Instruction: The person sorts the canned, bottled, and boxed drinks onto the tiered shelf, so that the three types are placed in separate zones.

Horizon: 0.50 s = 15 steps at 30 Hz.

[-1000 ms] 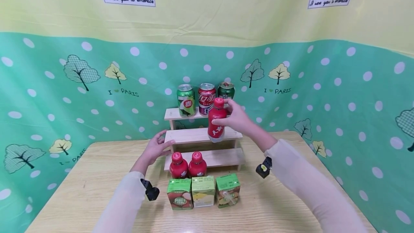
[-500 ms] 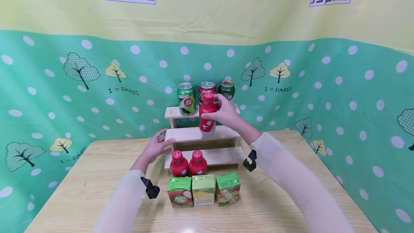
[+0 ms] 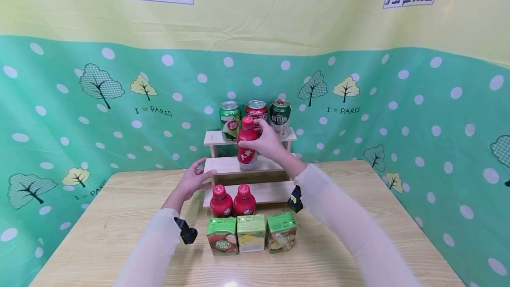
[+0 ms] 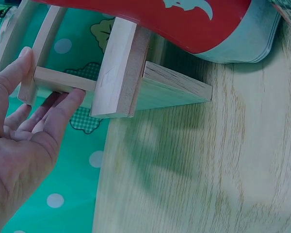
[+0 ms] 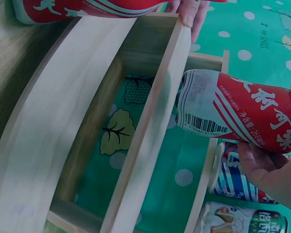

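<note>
My right hand [image 3: 271, 143] grips a red plastic drink bottle [image 3: 247, 156] upright by its side. Its base is over the left half of the middle board of a three-step wooden rack [image 3: 219, 165]; whether it touches is unclear. In the right wrist view the held bottle [image 5: 252, 111] shows its barcode and white lettering. My left hand [image 3: 193, 181] holds the left end of the middle board, thumb on its edge and fingers on the side strut [image 4: 63, 79]. Two more red bottles, left [image 3: 221, 205] and right [image 3: 245, 205], stand before the lowest board.
On the top board stand a light green can [image 3: 230, 121], a red can [image 3: 256, 108] and a dark green can [image 3: 280, 118]. Three drink cartons, left [image 3: 222, 239], middle [image 3: 251, 234] and right [image 3: 281, 234], line the table in front. A patterned cloth [image 3: 99, 132] hangs behind.
My right hand has carried the bottle leftward along the middle board, slightly lowering it lately. More of the dark green can shows now. The left hand stays on the rack.
</note>
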Tool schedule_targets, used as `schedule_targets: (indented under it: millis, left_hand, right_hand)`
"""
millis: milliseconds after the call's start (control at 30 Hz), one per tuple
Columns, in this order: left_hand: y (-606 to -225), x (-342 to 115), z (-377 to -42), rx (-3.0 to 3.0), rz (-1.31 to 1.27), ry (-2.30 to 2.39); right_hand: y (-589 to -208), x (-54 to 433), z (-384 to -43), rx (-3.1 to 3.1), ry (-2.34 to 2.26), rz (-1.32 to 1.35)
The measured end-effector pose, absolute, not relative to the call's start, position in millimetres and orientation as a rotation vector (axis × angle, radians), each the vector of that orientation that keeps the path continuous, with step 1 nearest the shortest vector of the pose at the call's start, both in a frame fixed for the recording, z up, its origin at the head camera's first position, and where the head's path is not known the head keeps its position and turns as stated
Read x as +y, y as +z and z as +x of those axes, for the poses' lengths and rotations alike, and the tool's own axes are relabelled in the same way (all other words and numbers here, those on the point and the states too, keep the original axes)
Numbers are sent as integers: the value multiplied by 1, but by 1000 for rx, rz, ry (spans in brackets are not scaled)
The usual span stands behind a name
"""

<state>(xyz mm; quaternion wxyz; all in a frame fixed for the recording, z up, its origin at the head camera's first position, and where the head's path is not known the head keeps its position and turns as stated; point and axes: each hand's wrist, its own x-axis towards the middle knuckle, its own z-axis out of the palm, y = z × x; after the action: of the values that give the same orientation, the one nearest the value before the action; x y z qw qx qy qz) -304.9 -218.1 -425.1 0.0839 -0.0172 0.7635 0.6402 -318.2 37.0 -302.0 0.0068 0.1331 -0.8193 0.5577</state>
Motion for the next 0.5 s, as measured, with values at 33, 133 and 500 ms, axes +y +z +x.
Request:
schedule_targets:
  millis: [33, 133, 500]
  left_hand:
    - [-425, -218, -305, 2278, -54, 1911]
    - [-426, -218, -306, 2279, -56, 1908]
    - [-426, -219, -306, 2264, -63, 1916]
  right_hand:
    - [-303, 36, -319, -2563, 1747, 408]
    - [-307, 32, -320, -2556, 1761, 391]
    - [-311, 15, -321, -2533, 1734, 357]
